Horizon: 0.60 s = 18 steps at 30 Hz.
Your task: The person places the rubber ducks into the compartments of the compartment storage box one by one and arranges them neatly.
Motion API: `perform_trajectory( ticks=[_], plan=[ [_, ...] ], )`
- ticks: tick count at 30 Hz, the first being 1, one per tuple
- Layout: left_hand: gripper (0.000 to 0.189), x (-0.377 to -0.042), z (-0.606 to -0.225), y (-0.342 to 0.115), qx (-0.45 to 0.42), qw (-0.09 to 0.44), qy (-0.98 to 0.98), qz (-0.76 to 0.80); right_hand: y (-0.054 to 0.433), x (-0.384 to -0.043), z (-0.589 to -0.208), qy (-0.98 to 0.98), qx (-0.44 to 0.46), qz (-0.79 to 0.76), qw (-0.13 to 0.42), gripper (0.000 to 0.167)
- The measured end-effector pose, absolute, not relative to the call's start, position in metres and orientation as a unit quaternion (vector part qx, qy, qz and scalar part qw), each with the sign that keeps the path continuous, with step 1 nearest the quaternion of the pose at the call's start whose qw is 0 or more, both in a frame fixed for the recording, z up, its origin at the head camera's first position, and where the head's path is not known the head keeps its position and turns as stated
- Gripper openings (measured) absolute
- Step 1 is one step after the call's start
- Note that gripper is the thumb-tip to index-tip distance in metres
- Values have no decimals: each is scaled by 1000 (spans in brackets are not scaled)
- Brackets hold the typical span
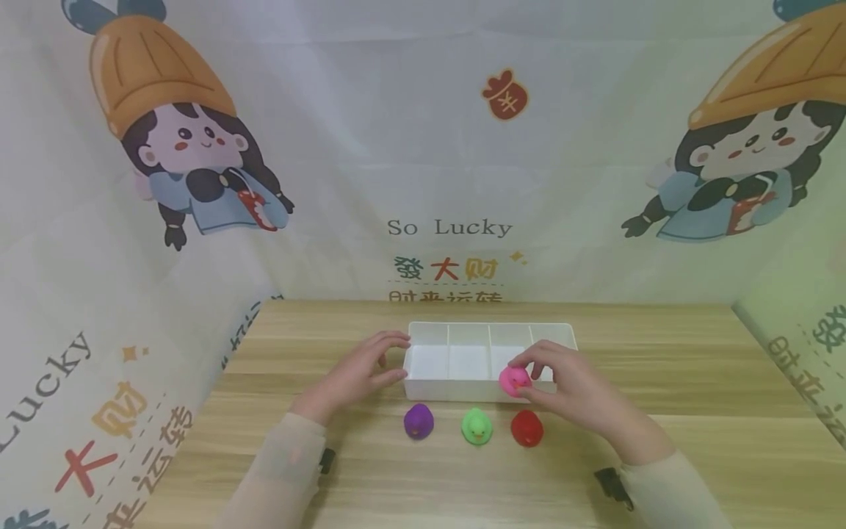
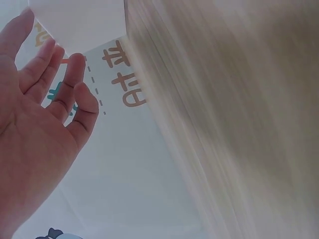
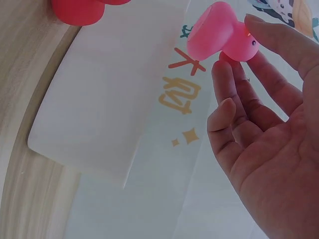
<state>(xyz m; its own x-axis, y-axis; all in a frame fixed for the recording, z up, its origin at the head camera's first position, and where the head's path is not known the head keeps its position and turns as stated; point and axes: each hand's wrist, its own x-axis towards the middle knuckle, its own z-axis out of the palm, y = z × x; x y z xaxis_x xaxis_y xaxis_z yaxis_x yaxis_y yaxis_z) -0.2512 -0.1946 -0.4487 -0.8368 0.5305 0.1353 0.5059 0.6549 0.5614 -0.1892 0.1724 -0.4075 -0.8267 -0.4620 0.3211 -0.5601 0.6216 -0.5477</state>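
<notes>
My right hand (image 1: 575, 382) pinches a pink rubber duck (image 1: 515, 381) between thumb and fingers, over the front wall of a white box (image 1: 423, 389) with several compartments. In the right wrist view the pink duck (image 3: 219, 32) is held by its head, clear of the box. My left hand (image 1: 357, 371) lies against the box's left end, fingers and thumb loosely spread along it. The left wrist view shows those fingertips at the white wall (image 2: 79, 22). In front of the box stand a purple duck (image 1: 418, 422), a green duck (image 1: 477, 427) and a red duck (image 1: 527, 428).
The wooden table (image 1: 661, 353) reaches back to a printed white cloth (image 1: 344, 147), which also hangs at both sides. A dark strap piece (image 1: 613, 486) shows at the right sleeve, another (image 1: 327, 461) at the left.
</notes>
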Motion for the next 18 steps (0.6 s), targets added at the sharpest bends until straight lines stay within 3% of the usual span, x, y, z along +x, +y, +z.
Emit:
perform_trajectory(
  ticks=[18],
  plan=[
    [54, -252, -449, -195, 288, 22, 904, 315, 153, -208, -406, -899, 289, 321, 68, 32]
  ],
)
